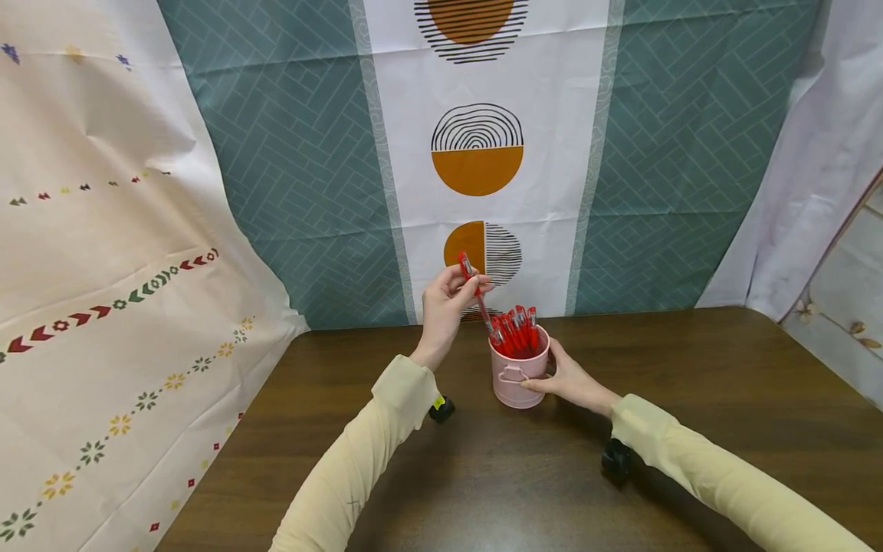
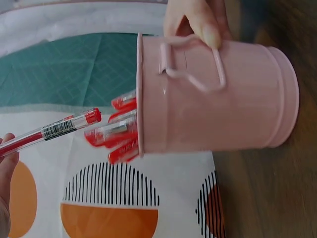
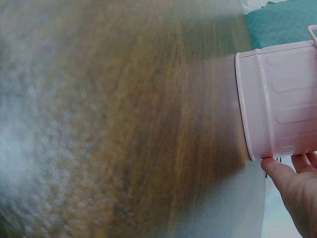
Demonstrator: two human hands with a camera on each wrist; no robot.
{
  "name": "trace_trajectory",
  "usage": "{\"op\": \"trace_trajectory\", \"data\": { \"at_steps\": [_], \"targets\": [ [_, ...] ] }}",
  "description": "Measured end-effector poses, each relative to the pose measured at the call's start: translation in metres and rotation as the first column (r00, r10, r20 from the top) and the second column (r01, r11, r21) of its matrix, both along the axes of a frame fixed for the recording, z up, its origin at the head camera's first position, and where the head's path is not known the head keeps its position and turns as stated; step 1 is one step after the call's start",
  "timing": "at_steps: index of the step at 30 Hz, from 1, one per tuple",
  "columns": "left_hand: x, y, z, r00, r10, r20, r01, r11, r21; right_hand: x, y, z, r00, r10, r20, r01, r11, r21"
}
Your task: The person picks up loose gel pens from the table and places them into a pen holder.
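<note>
A small pink bucket [image 1: 516, 392] stands upright on the table, with several red capped pens [image 1: 522, 331] sticking up from its mouth. My right hand [image 1: 578, 381] grips the bucket's right side, its thumb by the wire side handle [image 2: 220, 69]. Between thumb and fingers of my left hand [image 1: 443, 307], one more red pen [image 1: 486, 313] is pinched, capped end up and tilted. In the left wrist view, that pen's clear barrel [image 2: 59, 128] with a barcode label ends just outside the bucket's rim, close to the other pens. The right wrist view shows the bucket's lower wall [image 3: 290, 99] and base.
The brown wooden table [image 1: 524, 491] extends to both sides of the bucket. Behind it hangs a teal and white curtain [image 1: 297, 153] with orange half-circles. A cream embroidered cloth [image 1: 124, 230] drapes along the left, and white fabric [image 1: 779, 199] hangs at the right.
</note>
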State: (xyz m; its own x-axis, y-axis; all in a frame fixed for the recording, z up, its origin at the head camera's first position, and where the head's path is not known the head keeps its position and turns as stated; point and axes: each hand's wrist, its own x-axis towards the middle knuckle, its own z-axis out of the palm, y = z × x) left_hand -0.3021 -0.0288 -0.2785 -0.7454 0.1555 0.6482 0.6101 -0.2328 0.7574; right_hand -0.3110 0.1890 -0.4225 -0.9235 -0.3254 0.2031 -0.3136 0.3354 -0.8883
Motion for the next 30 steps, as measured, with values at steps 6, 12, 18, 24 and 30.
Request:
{"op": "trace_trajectory", "data": {
  "at_steps": [6, 12, 18, 24, 30],
  "targets": [
    [0.000, 0.018, -0.004, 1.000, -0.006, -0.013, 0.006, 0.999, -0.044, 0.000, 0.001, 0.002, 1.000, 0.007, 0.005, -0.007, 1.000, -0.010],
    [-0.001, 0.030, -0.013, 1.000, 0.001, -0.011, -0.003, 0.990, -0.144, 0.013, -0.004, 0.019, 1.000, 0.028, 0.005, -0.027, 0.999, -0.044],
    [-0.015, 0.039, -0.030, 0.999, 0.030, -0.036, -0.037, 0.980, -0.198, 0.008, -0.002, 0.013, 1.000, 0.021, -0.004, -0.021, 0.999, -0.029],
    [-0.025, 0.048, -0.042, 0.994, 0.061, -0.093, -0.085, 0.955, -0.285, -0.001, 0.001, 0.000, 1.000, 0.015, -0.021, -0.015, 1.000, -0.012],
    [-0.016, 0.048, -0.039, 0.990, 0.035, -0.136, -0.081, 0.934, -0.348, 0.000, 0.001, 0.000, 1.000, 0.011, -0.019, -0.011, 1.000, -0.010]
  ]
}}
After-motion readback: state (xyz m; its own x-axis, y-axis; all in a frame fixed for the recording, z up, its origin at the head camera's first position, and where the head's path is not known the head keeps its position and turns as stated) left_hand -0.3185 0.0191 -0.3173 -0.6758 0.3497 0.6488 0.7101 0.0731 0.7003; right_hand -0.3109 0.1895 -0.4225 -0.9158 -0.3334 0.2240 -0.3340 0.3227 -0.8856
